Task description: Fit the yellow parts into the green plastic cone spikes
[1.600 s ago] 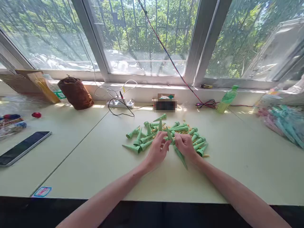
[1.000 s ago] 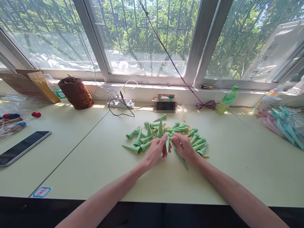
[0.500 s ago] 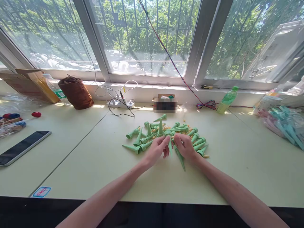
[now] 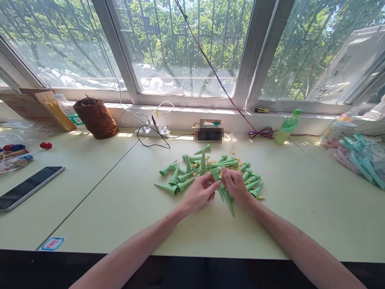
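A heap of several green plastic cone spikes (image 4: 192,168) with small yellow bits lies on the pale table (image 4: 126,208). My left hand (image 4: 201,194) pinches a green cone spike (image 4: 217,178) near its wide cap, tip pointing down toward me. My right hand (image 4: 235,185) is closed, thumb and fingers pinched at the cap of that same spike. A second green spike (image 4: 229,204) sticks out from under my right palm, apparently held there.
A black phone (image 4: 28,187) lies at the left. A brown bag (image 4: 96,117), power strip with cables (image 4: 152,130), a small box (image 4: 209,130) and a green bottle (image 4: 287,126) stand along the window sill. Bagged pastel pieces (image 4: 359,158) lie at the right.
The spike between my hands has turned from lying tilted to tip down, and its cap has come up between my fingertips. Both hands stayed in place by the heap.
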The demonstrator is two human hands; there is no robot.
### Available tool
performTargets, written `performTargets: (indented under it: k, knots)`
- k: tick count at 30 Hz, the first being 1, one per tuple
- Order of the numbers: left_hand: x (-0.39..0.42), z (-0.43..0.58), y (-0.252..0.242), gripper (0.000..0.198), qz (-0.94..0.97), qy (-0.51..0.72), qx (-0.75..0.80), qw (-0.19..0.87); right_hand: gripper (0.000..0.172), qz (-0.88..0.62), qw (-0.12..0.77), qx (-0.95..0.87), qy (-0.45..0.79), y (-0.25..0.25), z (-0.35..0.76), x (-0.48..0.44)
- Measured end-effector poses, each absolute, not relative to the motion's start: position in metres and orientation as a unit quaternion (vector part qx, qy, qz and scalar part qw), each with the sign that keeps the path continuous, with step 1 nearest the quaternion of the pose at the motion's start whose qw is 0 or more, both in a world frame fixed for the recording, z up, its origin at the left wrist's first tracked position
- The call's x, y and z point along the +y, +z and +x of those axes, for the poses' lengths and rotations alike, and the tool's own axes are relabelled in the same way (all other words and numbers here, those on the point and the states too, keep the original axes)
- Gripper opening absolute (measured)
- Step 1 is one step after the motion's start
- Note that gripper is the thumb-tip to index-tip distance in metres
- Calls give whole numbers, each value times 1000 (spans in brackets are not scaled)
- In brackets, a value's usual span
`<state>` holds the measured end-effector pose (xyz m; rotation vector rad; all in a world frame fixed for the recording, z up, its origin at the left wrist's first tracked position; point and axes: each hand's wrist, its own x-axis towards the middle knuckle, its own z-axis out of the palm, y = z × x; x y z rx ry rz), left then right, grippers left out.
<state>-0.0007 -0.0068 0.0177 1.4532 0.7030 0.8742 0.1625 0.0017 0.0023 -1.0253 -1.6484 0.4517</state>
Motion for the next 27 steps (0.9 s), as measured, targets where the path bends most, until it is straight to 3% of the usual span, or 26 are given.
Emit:
performTargets:
  k: [6,12,23,27]
  knots:
    - [-5,0,17,41,611,374,310,625,54,-418,516,-740,109,8,164,0]
    - [-8,1,18,41,631,382,318,596,54,-426,528,-727,108,5,163,1]
    - [-6,2,9,29,719,446,374,380,61,-451,540,-688,180,2,160,1]
    - [-7,2,10,27,727,457,379,345,60,-450,544,-686,178,1,159,1]
